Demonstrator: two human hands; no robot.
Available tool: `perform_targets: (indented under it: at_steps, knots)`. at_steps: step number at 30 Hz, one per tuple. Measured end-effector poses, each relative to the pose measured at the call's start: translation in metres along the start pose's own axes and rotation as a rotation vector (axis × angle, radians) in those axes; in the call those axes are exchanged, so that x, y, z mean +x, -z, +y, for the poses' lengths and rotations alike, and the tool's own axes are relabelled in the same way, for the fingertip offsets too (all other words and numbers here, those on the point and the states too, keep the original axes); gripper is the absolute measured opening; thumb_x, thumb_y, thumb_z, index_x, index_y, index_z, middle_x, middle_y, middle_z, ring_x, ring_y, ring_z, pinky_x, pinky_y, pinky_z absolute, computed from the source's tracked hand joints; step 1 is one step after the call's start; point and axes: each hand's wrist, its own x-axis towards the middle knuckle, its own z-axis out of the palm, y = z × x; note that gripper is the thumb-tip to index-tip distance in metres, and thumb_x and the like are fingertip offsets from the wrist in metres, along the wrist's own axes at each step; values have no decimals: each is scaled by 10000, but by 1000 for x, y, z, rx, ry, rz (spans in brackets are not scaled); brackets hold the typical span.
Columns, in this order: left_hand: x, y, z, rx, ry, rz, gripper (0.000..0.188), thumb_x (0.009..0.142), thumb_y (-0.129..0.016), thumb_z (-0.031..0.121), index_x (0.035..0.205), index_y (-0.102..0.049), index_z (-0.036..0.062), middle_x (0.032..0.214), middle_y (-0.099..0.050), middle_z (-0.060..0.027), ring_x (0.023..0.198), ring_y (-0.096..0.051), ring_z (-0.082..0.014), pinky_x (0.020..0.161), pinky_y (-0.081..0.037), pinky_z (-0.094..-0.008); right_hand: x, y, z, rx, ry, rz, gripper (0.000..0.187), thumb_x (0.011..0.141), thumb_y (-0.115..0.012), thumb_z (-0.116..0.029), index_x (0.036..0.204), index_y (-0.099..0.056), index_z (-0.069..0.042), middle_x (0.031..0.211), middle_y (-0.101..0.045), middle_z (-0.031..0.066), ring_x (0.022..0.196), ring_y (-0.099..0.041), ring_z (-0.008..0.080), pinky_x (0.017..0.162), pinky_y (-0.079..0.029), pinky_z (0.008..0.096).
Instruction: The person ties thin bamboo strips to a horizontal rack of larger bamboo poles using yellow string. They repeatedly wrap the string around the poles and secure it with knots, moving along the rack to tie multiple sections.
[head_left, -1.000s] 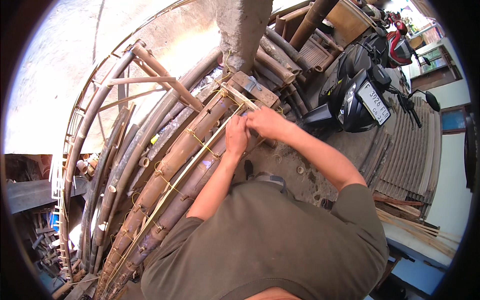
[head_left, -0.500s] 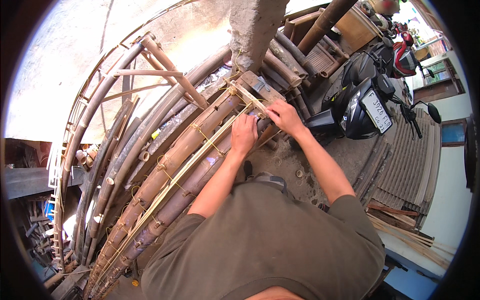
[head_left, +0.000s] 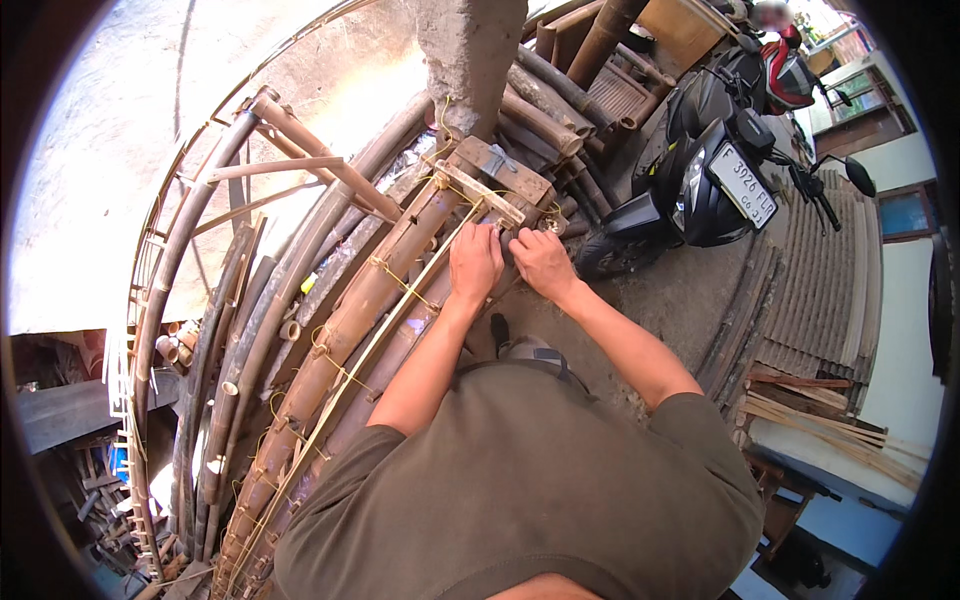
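My left hand [head_left: 475, 262] is closed at the upper end of the nearer bamboo pole [head_left: 395, 345], its fingertips curled inward. Close beside it on the right, my right hand [head_left: 542, 260] is also closed, fingers bent in a pinch. What lies between the fingertips is too small and covered to make out. Just above both hands, a narrow wooden crosspiece [head_left: 482, 194] spans the pole ends. A second bamboo pole [head_left: 350, 310] runs alongside, with thin pale strips [head_left: 385, 325] between the two. Thin yellow cord [head_left: 400, 280] is looped across the poles at several spots.
A wooden block [head_left: 505, 172] sits beyond the crosspiece, by a concrete pillar [head_left: 470, 65]. More bamboo poles [head_left: 270, 310] lie to the left. A black motorbike [head_left: 700, 190] stands at the right, near stacked corrugated sheets [head_left: 815, 270].
My right hand has left the crosspiece's end and come down beside my left hand. The whole view has shifted slightly, with the poles' upper end now farther left.
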Motion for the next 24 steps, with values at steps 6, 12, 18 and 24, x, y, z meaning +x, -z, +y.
perform_targets:
  at_steps: [6,12,18,24]
  knots:
    - [6,-4,-5,-88,239,-120,133,934,-570,128,912,-655,29,680,-624,-139,588,-571,-351,601,-478,-434,32,35,5,-177,354,-230,144,794,-584,-151,919,-649,-122,941,-561,32,915,-554,194,770,-413,340]
    - [8,-7,4,-1029,1060,-274,174,974,-534,155,837,-624,96,593,-505,39,444,-402,-69,421,-318,-237,87,56,35,-67,697,-428,175,825,-583,-190,944,-708,-164,1018,-575,2,1009,-540,193,843,-431,350]
    - [0,-24,17,-1689,1345,169,89,975,-510,117,1012,-576,162,607,-423,84,464,-351,-38,444,-278,-204,163,34,51,324,824,-932,143,802,-649,-109,933,-700,-81,958,-598,127,895,-625,325,770,-494,438]
    - [-2,-34,50,-1555,1249,484,89,974,-498,89,999,-562,146,625,-437,73,479,-364,-47,465,-305,-224,200,17,50,543,960,-1226,159,860,-637,-179,895,-667,-27,937,-609,173,945,-602,364,834,-479,443]
